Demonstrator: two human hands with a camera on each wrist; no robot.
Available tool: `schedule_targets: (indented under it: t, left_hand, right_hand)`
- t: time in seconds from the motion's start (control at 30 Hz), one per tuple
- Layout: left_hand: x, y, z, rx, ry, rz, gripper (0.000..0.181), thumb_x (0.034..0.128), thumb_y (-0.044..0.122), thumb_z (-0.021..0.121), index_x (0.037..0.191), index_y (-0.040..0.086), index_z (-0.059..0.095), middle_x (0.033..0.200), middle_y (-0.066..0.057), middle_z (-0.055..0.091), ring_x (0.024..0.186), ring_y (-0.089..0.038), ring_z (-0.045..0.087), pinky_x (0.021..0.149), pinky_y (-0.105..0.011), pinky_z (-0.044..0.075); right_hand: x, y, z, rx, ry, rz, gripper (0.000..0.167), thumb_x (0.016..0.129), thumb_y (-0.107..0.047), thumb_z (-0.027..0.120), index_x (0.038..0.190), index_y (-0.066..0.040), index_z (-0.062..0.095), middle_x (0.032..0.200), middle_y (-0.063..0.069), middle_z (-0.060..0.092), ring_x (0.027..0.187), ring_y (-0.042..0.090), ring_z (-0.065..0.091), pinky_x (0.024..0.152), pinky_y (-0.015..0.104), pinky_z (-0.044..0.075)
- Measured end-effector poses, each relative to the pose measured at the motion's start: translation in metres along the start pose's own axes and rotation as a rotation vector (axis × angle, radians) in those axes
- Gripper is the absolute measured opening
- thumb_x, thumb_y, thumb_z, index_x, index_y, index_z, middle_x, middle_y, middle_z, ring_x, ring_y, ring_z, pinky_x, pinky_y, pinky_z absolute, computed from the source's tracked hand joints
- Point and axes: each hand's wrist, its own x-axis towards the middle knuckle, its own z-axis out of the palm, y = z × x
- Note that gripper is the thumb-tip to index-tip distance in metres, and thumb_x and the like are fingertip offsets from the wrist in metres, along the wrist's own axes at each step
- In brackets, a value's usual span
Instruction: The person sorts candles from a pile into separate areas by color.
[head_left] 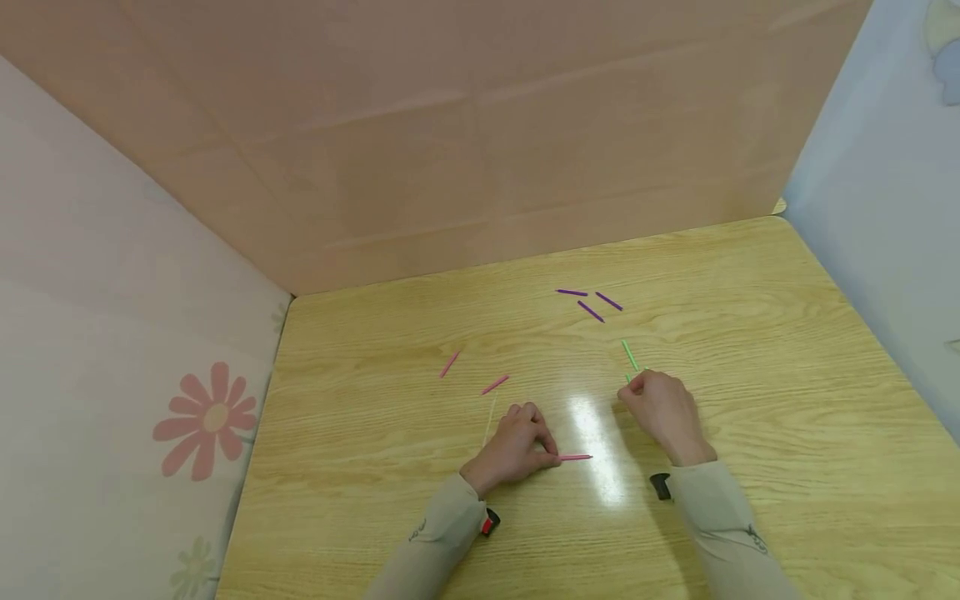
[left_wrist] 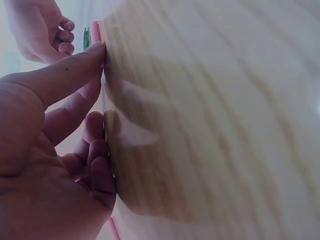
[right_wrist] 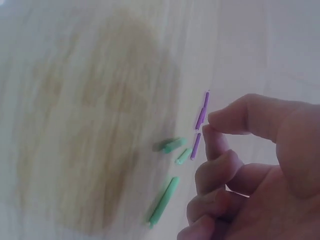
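Note:
My left hand [head_left: 517,446] pinches the left end of a thin pink stick [head_left: 577,457] between thumb and forefinger, low on the table. In the left wrist view, the pink stick [left_wrist: 96,31] juts past the fingertips. My right hand [head_left: 663,412] hovers over the green sticks [head_left: 630,354], its fingers loosely curled and thumb and forefinger tips close together. Nothing shows between them in the right wrist view, where a few green sticks [right_wrist: 164,202] lie on the table apart from the hand [right_wrist: 250,170]. Two more pink sticks [head_left: 495,384] lie beyond the left hand.
Three purple sticks [head_left: 590,312] lie farther back on the wood-grain table [head_left: 360,400]. A thin pale stick or line [head_left: 491,417] shows beside the left hand. A brown panel [head_left: 480,167] rises behind the table, with pale walls at both sides.

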Motion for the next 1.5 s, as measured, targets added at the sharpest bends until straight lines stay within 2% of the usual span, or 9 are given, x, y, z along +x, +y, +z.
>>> schedule_targets:
  t: [0.27, 0.63, 0.73, 0.9, 0.97, 1.03, 1.23, 1.5]
  left_hand:
    - [0.0, -0.001, 0.001, 0.003, 0.017, -0.002, 0.011, 0.0831, 0.032, 0.075, 0.078, 0.021, 0.075, 0.095, 0.009, 0.05, 0.088, -0.007, 0.036, 0.08, -0.021, 0.03]
    - [0.002, -0.001, 0.0, -0.023, 0.112, -0.028, 0.01, 0.0888, 0.024, 0.069, 0.084, 0.017, 0.073, 0.09, 0.006, 0.057, 0.084, -0.007, 0.045, 0.075, -0.018, 0.037]
    - [0.004, 0.001, -0.002, -0.049, 0.175, -0.082, 0.011, 0.0904, 0.023, 0.067, 0.087, 0.014, 0.073, 0.087, 0.005, 0.059, 0.078, -0.006, 0.048, 0.069, -0.017, 0.04]
    - [0.009, 0.003, -0.004, -0.136, 0.344, -0.251, 0.014, 0.0927, 0.02, 0.063, 0.09, 0.009, 0.07, 0.082, 0.001, 0.063, 0.067, -0.005, 0.05, 0.06, -0.018, 0.042]
    - [0.012, 0.002, -0.006, -0.156, 0.404, -0.294, 0.014, 0.0925, 0.019, 0.062, 0.089, 0.008, 0.07, 0.08, 0.001, 0.064, 0.065, -0.005, 0.052, 0.058, -0.019, 0.043]
    - [0.015, 0.001, -0.007, -0.17, 0.439, -0.321, 0.013, 0.0919, 0.017, 0.061, 0.088, 0.008, 0.069, 0.077, 0.001, 0.065, 0.064, -0.005, 0.054, 0.058, -0.019, 0.044]
    - [0.02, 0.002, -0.011, -0.177, 0.474, -0.363, 0.012, 0.0908, 0.016, 0.062, 0.088, 0.007, 0.069, 0.078, 0.0, 0.068, 0.064, -0.006, 0.056, 0.056, -0.02, 0.045]
    - [0.028, -0.003, -0.013, -0.136, 0.476, -0.412, 0.015, 0.0911, 0.017, 0.063, 0.085, 0.006, 0.071, 0.081, -0.003, 0.065, 0.067, -0.011, 0.055, 0.059, -0.023, 0.046]
  right_hand:
    - [-0.003, 0.006, -0.004, 0.0, 0.012, 0.018, 0.03, 0.087, -0.019, 0.052, 0.098, 0.006, 0.065, 0.087, 0.019, 0.068, 0.06, 0.019, 0.054, 0.05, 0.029, 0.042]
    - [-0.003, 0.012, -0.003, 0.002, -0.036, 0.036, 0.033, 0.088, -0.022, 0.052, 0.1, 0.007, 0.062, 0.089, 0.02, 0.067, 0.064, 0.02, 0.057, 0.051, 0.029, 0.043]
    - [-0.004, 0.012, -0.002, 0.004, -0.053, 0.037, 0.033, 0.089, -0.021, 0.052, 0.101, 0.008, 0.061, 0.088, 0.02, 0.066, 0.062, 0.02, 0.055, 0.051, 0.03, 0.043]
    - [-0.004, 0.012, -0.002, -0.007, -0.065, 0.04, 0.033, 0.089, -0.02, 0.052, 0.102, 0.009, 0.061, 0.087, 0.02, 0.066, 0.063, 0.02, 0.055, 0.051, 0.03, 0.043]
    - [-0.004, 0.012, -0.002, -0.007, -0.069, 0.04, 0.033, 0.089, -0.02, 0.052, 0.103, 0.009, 0.061, 0.087, 0.02, 0.066, 0.063, 0.02, 0.055, 0.051, 0.03, 0.043]
    - [-0.004, 0.012, -0.002, -0.008, -0.071, 0.038, 0.033, 0.09, -0.02, 0.051, 0.103, 0.009, 0.061, 0.088, 0.02, 0.065, 0.064, 0.021, 0.055, 0.051, 0.03, 0.043]
    - [-0.005, 0.012, 0.0, -0.003, -0.081, 0.04, 0.034, 0.091, -0.02, 0.05, 0.103, 0.01, 0.061, 0.088, 0.021, 0.066, 0.063, 0.02, 0.054, 0.051, 0.03, 0.044]
    - [-0.005, 0.011, 0.0, -0.02, -0.063, 0.037, 0.034, 0.09, -0.02, 0.049, 0.103, 0.01, 0.061, 0.091, 0.022, 0.065, 0.063, 0.021, 0.055, 0.05, 0.03, 0.044]
